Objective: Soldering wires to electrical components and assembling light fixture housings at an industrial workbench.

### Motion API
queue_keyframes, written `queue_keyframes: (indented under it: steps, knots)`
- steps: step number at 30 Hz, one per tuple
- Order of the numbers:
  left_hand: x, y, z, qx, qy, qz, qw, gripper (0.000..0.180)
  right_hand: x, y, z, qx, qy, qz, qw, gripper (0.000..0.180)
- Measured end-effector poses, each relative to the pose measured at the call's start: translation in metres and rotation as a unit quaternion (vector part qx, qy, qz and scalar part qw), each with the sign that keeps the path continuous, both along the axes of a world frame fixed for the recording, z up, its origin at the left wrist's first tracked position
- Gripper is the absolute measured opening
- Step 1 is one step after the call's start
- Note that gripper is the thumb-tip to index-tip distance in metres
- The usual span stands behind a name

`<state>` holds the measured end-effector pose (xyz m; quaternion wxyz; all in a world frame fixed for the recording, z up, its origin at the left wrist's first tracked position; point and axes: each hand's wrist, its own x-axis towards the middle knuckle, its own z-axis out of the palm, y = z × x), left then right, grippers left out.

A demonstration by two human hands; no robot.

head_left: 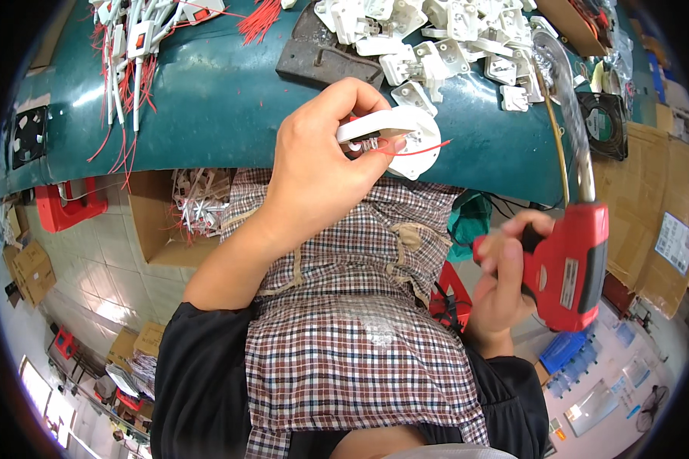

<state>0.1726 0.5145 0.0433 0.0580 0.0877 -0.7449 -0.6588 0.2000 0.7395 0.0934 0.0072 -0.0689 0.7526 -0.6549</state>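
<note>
My left hand (321, 145) is closed around a white plastic housing (394, 120) at the table's near edge. A round white disc shows at its far right side. Inside are small metal parts, and a thin red wire (429, 149) sticks out to the right. My right hand (505, 275) grips a red and black pistol-shaped tool (568, 268) at the right, off the table's edge. A long, shiny, silvery-translucent rod (576, 122) runs up from the tool's top end; what kind of tool it is, I cannot tell.
White plastic housings (459, 38) lie heaped at the back, beside a dark metal block (325, 50). White switch pieces with red wires (134, 46) lie at the back left. Black fans (605, 126) sit at both sides. Below the table stands a box (153, 226) of wired parts.
</note>
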Motion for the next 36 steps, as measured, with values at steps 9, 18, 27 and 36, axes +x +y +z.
queue_keyframes:
  steps: [9,18,27,36]
  knots:
    - [-0.003,0.008,0.001,-0.077,0.017,0.019,0.997,0.023,-0.048,-0.048,0.003,0.005,0.082,0.086,0.993,0.043]
    - [0.005,0.008,0.008,-0.089,0.016,0.042,0.995,0.022,-0.054,-0.052,-0.019,-0.046,0.18,0.072,0.98,0.047]
    - [-0.004,0.012,0.005,-0.086,0.017,0.038,0.995,0.031,-0.062,-0.048,-0.015,0.025,0.22,0.065,0.973,0.044]
    - [0.006,-0.017,-0.015,0.034,0.078,-0.057,0.995,0.041,-0.065,-0.045,-0.036,0.049,0.19,0.024,0.98,0.049]
